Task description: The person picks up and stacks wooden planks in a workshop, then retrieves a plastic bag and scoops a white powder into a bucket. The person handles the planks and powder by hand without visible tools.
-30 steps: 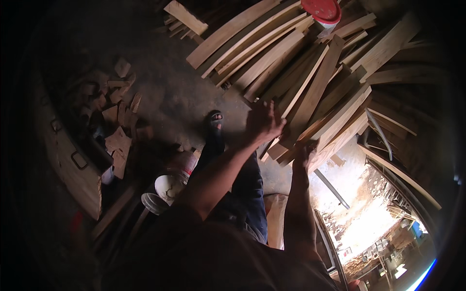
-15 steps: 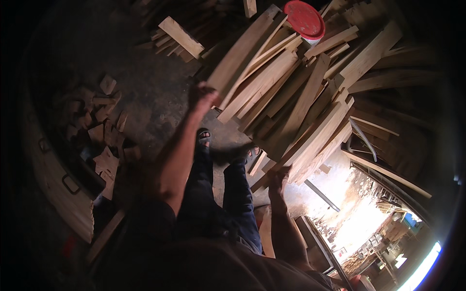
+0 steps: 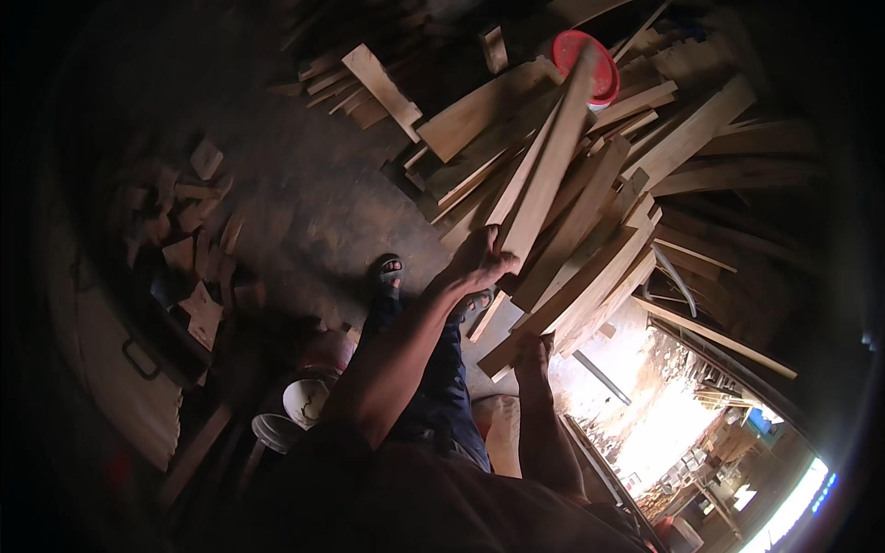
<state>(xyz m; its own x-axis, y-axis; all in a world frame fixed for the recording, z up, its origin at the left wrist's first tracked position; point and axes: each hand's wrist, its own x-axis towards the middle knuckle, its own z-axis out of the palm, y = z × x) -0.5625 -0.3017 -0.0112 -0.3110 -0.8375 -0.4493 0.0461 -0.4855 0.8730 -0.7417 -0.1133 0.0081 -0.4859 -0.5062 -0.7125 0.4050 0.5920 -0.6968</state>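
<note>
Planks (image 3: 576,221) of pale sawn wood lie fanned out in front of me, their near ends toward my sandalled feet (image 3: 392,267). My left hand (image 3: 481,263) is wrapped around the near end of a long plank (image 3: 551,166), which slants up and away over the heap, its far tip crossing in front of a red lid (image 3: 603,81). A narrower board (image 3: 521,175) runs along its left side; whether my fingers take that in as well, I cannot tell. My right hand (image 3: 533,355) is at the near ends of the lower boards (image 3: 590,281), on the right side of the heap; wood hides part of its fingers, so I cannot tell if they pinch or only steady.

With only one end in my grip, the far end probably feels heavy, so a firm wrap with a straight wrist should serve better than a fingertip hold. The right hand does well to brace the neighbours against sliding, and fingers are best kept out of the gaps between edges.

The wood looks dry, with broad flat faces and square-cut ends; several pieces bow in gentle curves, though the lens bends straight edges too. To my left, blocky, odd-cornered offcuts (image 3: 194,217) lie heaped beside the dark, mottled floor (image 3: 304,217).
</note>
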